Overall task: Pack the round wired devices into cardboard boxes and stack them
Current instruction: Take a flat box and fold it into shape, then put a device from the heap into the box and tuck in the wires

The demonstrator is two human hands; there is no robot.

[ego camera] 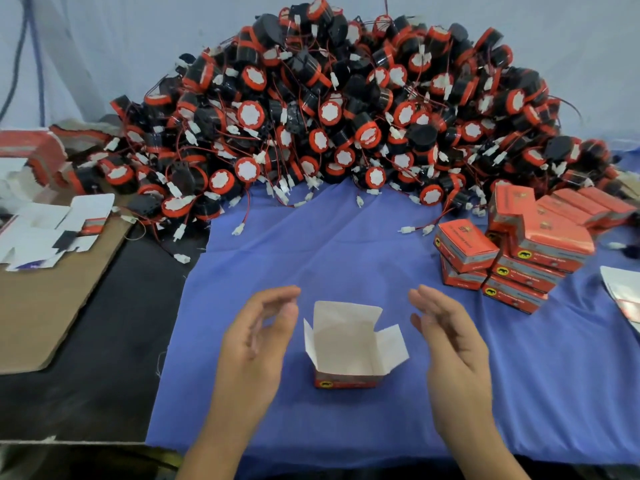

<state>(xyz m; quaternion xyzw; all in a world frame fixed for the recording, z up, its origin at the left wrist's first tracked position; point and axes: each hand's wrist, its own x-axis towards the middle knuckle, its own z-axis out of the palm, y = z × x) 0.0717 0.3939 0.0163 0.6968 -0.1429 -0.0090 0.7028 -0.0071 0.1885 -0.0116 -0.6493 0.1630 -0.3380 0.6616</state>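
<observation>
A small red cardboard box stands upright on the blue cloth with its white top flaps spread open and nothing inside. My left hand hovers just left of it, fingers relaxed and holding nothing. My right hand hovers to its right, fingers straight, also holding nothing. Neither hand touches the box. A big heap of round black-and-red wired devices with white connectors fills the back of the table. Several closed red boxes are stacked at the right.
Flat unfolded box blanks lie on a brown cardboard sheet at the left. Torn red packaging sits behind them. Loose white connectors on red wires trail onto the cloth. A white sheet shows at the right edge.
</observation>
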